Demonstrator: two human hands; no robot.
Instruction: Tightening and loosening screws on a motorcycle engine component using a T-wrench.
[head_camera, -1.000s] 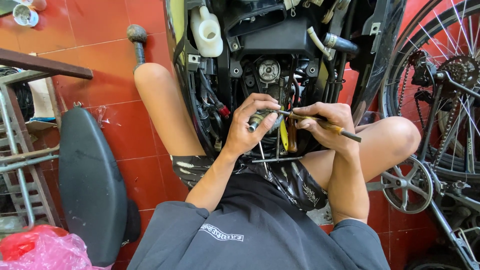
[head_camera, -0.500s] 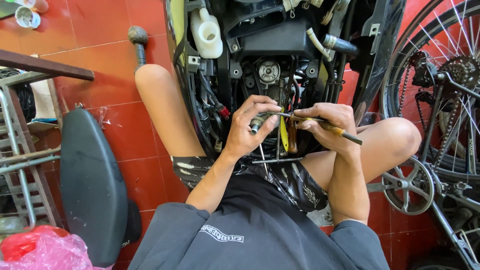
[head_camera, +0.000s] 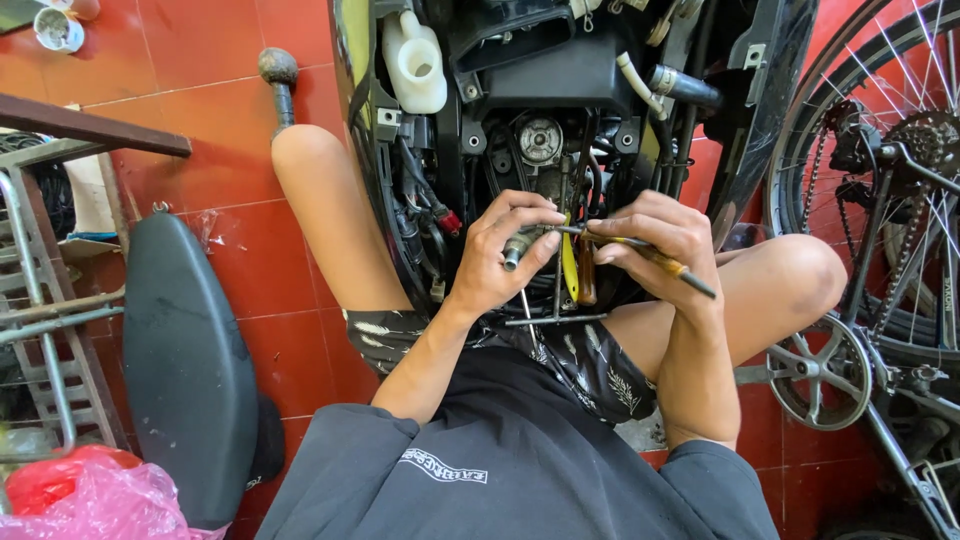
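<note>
Left hand (head_camera: 500, 255) closed around one small metal part (head_camera: 518, 247) at center, right hand (head_camera: 655, 240) at three o'clock gripping one screwdriver (head_camera: 640, 250), tip touching the part, tight engine bay (head_camera: 560, 120) at twelve o'clock, two knees close at its edges, one bicycle wheel (head_camera: 880, 170) at three o'clock.

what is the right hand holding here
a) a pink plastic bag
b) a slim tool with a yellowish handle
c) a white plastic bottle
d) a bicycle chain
b: the right hand grips a slim tool with a yellowish handle, its metal tip pointing toward the small grey part pinched by the left hand, in front of the opened scooter body.
</note>
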